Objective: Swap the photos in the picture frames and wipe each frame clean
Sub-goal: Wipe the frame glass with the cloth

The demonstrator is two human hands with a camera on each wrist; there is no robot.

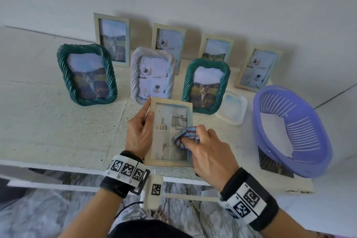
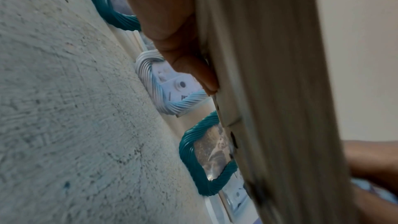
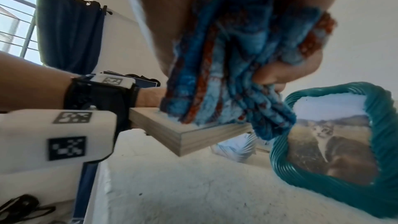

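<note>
My left hand (image 1: 142,127) grips the left edge of a pale wooden picture frame (image 1: 170,106) held above the table's near edge, thumb on its front. The frame (image 2: 269,74) fills the left wrist view, with my fingers (image 2: 193,67) curled on its rim. My right hand (image 1: 202,141) bunches a blue and red striped cloth (image 1: 186,136) and presses it on the frame's glass, right of centre. In the right wrist view the cloth (image 3: 226,74) hangs from my fist onto the frame's corner (image 3: 183,135).
Several framed photos stand at the back: a teal rope frame (image 1: 87,74), a white rope frame (image 1: 152,77), another teal one (image 1: 205,86). A purple basket (image 1: 291,129) lies tipped at right, beside a clear plastic lid (image 1: 231,107). A dark photo (image 1: 274,164) lies under the basket.
</note>
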